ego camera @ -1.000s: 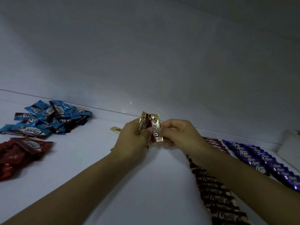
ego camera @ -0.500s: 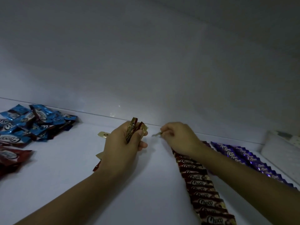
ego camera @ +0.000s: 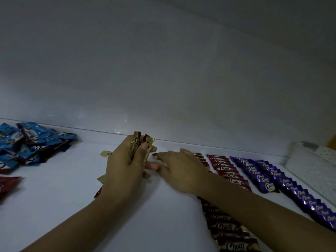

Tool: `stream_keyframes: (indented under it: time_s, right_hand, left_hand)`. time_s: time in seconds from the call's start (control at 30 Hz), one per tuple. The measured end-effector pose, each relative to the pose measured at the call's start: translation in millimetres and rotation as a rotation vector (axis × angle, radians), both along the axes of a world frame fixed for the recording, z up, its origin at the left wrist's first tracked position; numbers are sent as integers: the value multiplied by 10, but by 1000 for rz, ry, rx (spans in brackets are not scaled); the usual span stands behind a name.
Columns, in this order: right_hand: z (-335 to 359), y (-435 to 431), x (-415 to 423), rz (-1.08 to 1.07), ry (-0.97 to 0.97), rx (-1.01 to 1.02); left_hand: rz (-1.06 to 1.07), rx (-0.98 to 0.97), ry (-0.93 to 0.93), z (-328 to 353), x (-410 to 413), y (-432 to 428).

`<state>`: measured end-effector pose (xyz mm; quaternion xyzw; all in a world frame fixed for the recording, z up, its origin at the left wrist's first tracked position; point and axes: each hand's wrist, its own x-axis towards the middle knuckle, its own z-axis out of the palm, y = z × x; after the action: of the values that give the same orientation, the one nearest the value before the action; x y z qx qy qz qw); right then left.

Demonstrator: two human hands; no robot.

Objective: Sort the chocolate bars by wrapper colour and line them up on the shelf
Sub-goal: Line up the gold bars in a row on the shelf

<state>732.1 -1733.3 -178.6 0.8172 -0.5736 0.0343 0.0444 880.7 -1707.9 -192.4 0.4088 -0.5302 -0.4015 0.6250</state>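
My left hand (ego camera: pixel 125 168) grips a small bundle of gold-and-brown chocolate bars (ego camera: pixel 139 144), held upright above the white shelf (ego camera: pixel 69 206). My right hand (ego camera: pixel 181 171) lies just right of it with fingers stretched out flat. Its fingertips rest on one gold-brown bar (ego camera: pixel 155 155) at the far end of the gold-brown row (ego camera: pixel 227 228), which runs under my right forearm. To the right lie a dark red row (ego camera: pixel 225 170) and two purple rows (ego camera: pixel 258 173). Loose gold bar ends (ego camera: pixel 105 153) stick out from under my left hand.
A pile of blue bars (ego camera: pixel 27 142) lies at the far left by the back wall, with red bars (ego camera: pixel 8 184) in front of it. A white tray-like object (ego camera: pixel 312 166) stands at the right edge. The shelf's back wall rises just behind the rows.
My right hand took one bar from the bundle, carried it right, and now lays it down flat at the far end of the gold-brown row. The left hand keeps the bundle.
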Motion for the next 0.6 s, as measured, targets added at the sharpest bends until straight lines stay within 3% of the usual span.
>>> stream_keyframes:
  time_s: [0.1,0.6]
  right_hand:
    - [-33,-29,78,-89,53,13]
    - [-46,-38,127,-197,-41,64]
  left_hand:
    - [14,-8,-10,3,-1,-2]
    - [38,-60,-107,8,-8,-7]
